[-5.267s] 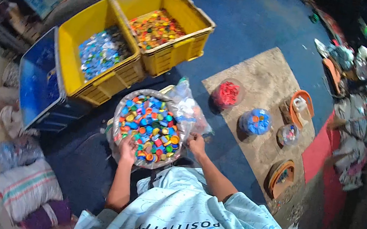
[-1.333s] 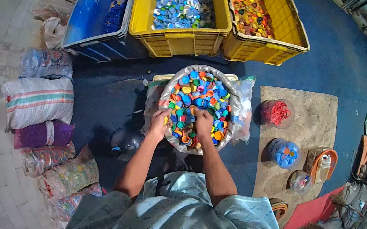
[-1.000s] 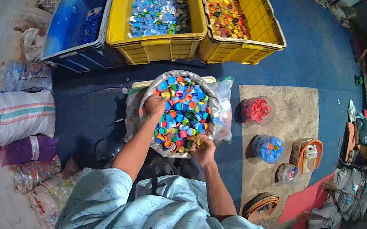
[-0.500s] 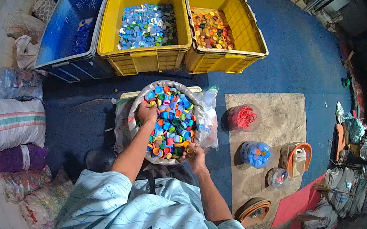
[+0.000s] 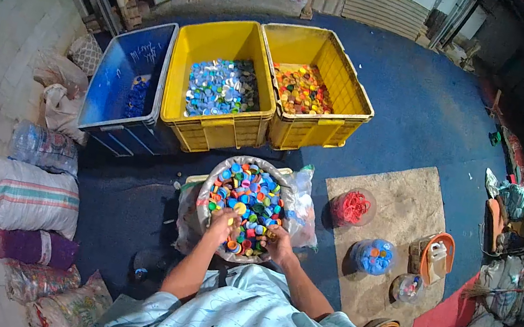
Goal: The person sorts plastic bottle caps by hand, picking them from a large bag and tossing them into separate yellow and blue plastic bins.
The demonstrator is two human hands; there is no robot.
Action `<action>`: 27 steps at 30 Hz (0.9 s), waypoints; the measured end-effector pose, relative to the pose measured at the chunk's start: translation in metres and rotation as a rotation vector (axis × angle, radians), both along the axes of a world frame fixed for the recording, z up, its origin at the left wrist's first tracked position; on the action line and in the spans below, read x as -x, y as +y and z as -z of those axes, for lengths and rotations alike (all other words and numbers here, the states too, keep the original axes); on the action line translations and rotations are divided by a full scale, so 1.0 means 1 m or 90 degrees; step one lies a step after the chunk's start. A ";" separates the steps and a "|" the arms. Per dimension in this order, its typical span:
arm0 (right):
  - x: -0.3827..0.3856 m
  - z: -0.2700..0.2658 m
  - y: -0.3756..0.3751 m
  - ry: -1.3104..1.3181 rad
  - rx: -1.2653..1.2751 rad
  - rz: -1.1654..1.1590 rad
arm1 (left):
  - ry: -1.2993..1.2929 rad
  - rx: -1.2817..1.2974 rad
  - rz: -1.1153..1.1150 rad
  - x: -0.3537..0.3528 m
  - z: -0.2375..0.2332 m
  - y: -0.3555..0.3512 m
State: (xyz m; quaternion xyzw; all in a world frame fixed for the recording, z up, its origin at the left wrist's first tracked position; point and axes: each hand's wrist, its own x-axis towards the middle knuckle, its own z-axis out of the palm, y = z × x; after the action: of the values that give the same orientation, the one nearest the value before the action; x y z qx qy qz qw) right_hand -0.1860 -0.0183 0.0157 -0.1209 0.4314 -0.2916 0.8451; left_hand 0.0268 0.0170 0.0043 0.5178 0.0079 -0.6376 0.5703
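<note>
A round grey sack with a rolled rim [image 5: 205, 193] sits right in front of my body, full of bottle caps [image 5: 255, 194] in blue, orange, green, yellow and red. My left hand [image 5: 221, 226] is at the near left of the sack, its fingers closed on a yellow bottle cap [image 5: 230, 222] among the others. At the near right side, my right hand [image 5: 280, 244] reaches into the caps with its fingers curled; what they hold is hidden. Both hands are low over the pile, a short distance apart.
Beyond the sack stand a blue bin [image 5: 106, 94] and two yellow bins [image 5: 210, 137] [image 5: 319, 135], with caps inside. Stuffed sacks [image 5: 35, 197] line the left wall. On a tan mat [image 5: 337, 254] at right are tubs of red pieces [image 5: 352, 207] and blue caps [image 5: 373, 256].
My head view has tilted up, so everything sits lower in the picture. My left hand has come back from the sack's far left to its near side; my right hand has moved inward over the caps.
</note>
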 end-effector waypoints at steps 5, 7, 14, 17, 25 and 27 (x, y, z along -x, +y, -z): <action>0.000 0.001 0.002 -0.067 -0.057 0.046 | 0.258 0.052 -0.037 0.016 0.001 0.013; 0.002 0.002 0.004 -0.084 -0.083 0.060 | 0.285 0.072 0.001 0.021 0.002 0.016; 0.008 0.033 0.001 -0.046 -0.143 0.172 | 0.276 0.021 0.033 0.028 0.025 -0.017; -0.008 0.005 -0.074 -0.145 -0.032 0.286 | 0.318 0.080 0.041 0.028 -0.022 -0.120; -0.020 -0.217 -0.215 -0.132 0.255 0.362 | 0.163 0.156 -0.101 0.009 -0.234 -0.241; -0.004 -0.180 -0.196 -0.129 0.267 0.338 | 0.130 0.169 -0.053 -0.008 -0.192 -0.212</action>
State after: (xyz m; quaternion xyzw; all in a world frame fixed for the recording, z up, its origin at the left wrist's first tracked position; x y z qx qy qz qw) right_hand -0.1821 -0.2141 0.1960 -0.1458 0.2923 -0.5940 0.7352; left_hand 0.0346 -0.1954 0.1959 0.3696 0.0025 -0.6582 0.6559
